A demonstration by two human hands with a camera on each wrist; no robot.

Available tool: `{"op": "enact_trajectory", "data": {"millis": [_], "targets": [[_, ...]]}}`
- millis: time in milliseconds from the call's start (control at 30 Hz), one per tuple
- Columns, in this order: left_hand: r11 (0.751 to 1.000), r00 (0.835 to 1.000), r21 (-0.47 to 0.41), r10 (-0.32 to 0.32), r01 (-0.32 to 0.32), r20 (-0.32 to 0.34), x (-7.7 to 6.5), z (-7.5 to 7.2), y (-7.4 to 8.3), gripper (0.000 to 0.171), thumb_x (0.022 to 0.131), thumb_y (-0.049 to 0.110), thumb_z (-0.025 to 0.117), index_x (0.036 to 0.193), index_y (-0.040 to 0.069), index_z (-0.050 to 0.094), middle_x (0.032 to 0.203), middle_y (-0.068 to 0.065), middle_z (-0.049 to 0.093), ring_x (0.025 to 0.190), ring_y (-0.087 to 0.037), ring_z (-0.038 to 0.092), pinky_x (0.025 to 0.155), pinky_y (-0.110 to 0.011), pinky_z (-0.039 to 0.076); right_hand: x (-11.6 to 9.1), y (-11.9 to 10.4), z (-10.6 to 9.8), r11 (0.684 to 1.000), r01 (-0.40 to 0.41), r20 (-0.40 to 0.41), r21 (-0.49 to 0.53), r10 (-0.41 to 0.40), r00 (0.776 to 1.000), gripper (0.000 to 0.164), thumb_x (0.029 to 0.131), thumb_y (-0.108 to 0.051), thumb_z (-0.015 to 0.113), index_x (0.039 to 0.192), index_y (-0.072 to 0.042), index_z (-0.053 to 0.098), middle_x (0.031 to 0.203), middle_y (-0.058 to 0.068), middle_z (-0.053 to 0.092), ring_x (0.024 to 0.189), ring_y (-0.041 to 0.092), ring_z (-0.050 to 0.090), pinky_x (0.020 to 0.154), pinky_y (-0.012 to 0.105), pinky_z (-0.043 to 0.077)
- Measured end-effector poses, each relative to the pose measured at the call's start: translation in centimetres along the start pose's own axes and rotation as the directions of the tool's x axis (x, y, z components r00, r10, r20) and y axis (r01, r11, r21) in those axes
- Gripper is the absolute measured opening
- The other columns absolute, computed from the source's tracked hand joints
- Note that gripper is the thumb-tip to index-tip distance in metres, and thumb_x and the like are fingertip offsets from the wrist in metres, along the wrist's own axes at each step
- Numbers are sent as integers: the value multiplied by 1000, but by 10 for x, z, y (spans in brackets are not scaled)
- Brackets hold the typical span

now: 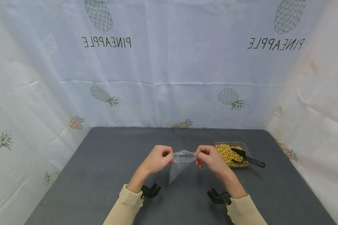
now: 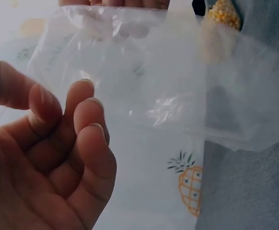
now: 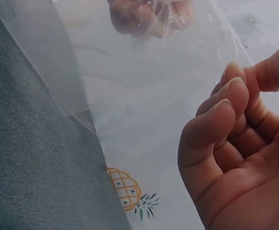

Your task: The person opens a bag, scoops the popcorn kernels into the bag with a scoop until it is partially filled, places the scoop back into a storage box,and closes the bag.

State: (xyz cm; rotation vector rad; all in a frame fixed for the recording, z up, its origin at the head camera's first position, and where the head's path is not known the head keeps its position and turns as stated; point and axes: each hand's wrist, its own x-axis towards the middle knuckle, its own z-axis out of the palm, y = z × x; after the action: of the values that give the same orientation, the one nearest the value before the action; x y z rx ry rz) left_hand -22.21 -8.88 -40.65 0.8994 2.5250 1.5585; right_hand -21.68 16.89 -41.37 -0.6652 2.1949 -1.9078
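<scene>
The clear plastic bag [image 1: 180, 163] hangs above the table's [image 1: 124, 156] middle, its mouth stretched between two hands and no kernels visible inside. The left hand [image 1: 158, 158] pinches its edge at nine o'clock, the right hand [image 1: 211, 159] at three. Farther out at three o'clock, the yellow kernels [image 1: 224, 152] lie in the tub [image 1: 238, 165]; the black scoop [image 1: 253, 160] rests there untouched, handle toward four o'clock.

Bag [image 1: 181, 161] left of tub [image 1: 238, 165]; kernels [image 1: 226, 152] in tub, scoop [image 1: 246, 158] in kernels; curtain [image 1: 169, 62] behind table [image 1: 115, 150].
</scene>
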Motion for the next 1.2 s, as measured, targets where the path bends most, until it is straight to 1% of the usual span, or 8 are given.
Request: {"op": "enact_trajectory", "data": {"millis": [100, 367, 533, 800, 933, 1033, 1100, 1200], "targets": [[1000, 1000, 11, 3, -4, 19, -1, -2, 2, 32, 96, 2, 49, 68, 3, 63, 65, -14, 62, 49, -8, 41, 52, -25, 37, -1, -1, -1, 1000, 4, 11, -27, -3, 1000, 25, 101, -6, 54, 82, 8, 61, 67, 8, 58, 55, 22, 53, 54, 40, 52], [998, 999, -33, 50, -50, 12, 0, -2, 3, 33, 99, 3, 52, 68, 8, 65, 68, -7, 65, 56, -14, 54, 57, -27, 46, -1, -2, -2, 999, 2, 9, -40, -1, 1000, 26, 102, -7, 55, 83, 9, 61, 68, 10, 59, 56, 23, 53, 55, 44, 53], [990, 994, -103, 103, -99, 32, 1, 4, 5, 31, 102, 6, 54, 73, 7, 65, 69, -5, 64, 60, -16, 57, 59, -28, 49, -1, -2, 1, 999, 17, -9, -35, -17, 1000, 25, 101, -7, 56, 80, 3, 61, 68, 10, 59, 55, 21, 54, 53, 43, 53], [977, 989, -172, 140, -129, 55, 2, 14, 5, 23, 105, 12, 57, 86, 3, 67, 79, -10, 65, 69, -25, 61, 68, -32, 55, -1, -4, 5, 999, 44, -19, 3, -44, 999, 28, 103, -8, 54, 79, 7, 57, 68, 10, 58, 54, 22, 53, 52, 41, 52], [976, 981, -106, 194, -191, 14, 0, 12, 6, 13, 103, 10, 59, 97, 6, 70, 91, -7, 68, 80, -20, 65, 77, -33, 56, 0, -4, 5, 999, 34, -29, 31, -34, 999, 29, 103, -9, 54, 80, 9, 56, 69, 8, 58, 55, 22, 54, 53, 41, 52], [963, 964, 40, 266, -266, -15, 1, 12, 1, 12, 98, 8, 64, 108, 9, 70, 105, -4, 67, 93, -21, 64, 85, -36, 53, 0, -4, 4, 997, 42, -37, 69, -39, 999, 30, 104, -9, 53, 81, 11, 56, 69, 6, 59, 55, 21, 54, 53, 41, 52], [953, 959, 120, 282, -278, -16, 2, 14, -1, 27, 96, 15, 68, 123, 9, 66, 120, -3, 63, 109, -22, 59, 94, -41, 50, 0, -4, 3, 994, 55, -41, 94, -52, 998, 31, 104, -9, 51, 81, 11, 55, 69, 5, 59, 55, 19, 54, 54, 39, 52], [959, 973, 166, 229, -229, 19, 2, 17, -2, 69, 94, 43, 73, 151, 15, 47, 149, 0, 45, 137, -24, 42, 107, -51, 41, 0, -4, 3, 990, 73, -47, 124, -67, 997, 31, 105, -9, 50, 82, 11, 54, 70, 3, 59, 55, 16, 54, 54, 36, 51]]}}
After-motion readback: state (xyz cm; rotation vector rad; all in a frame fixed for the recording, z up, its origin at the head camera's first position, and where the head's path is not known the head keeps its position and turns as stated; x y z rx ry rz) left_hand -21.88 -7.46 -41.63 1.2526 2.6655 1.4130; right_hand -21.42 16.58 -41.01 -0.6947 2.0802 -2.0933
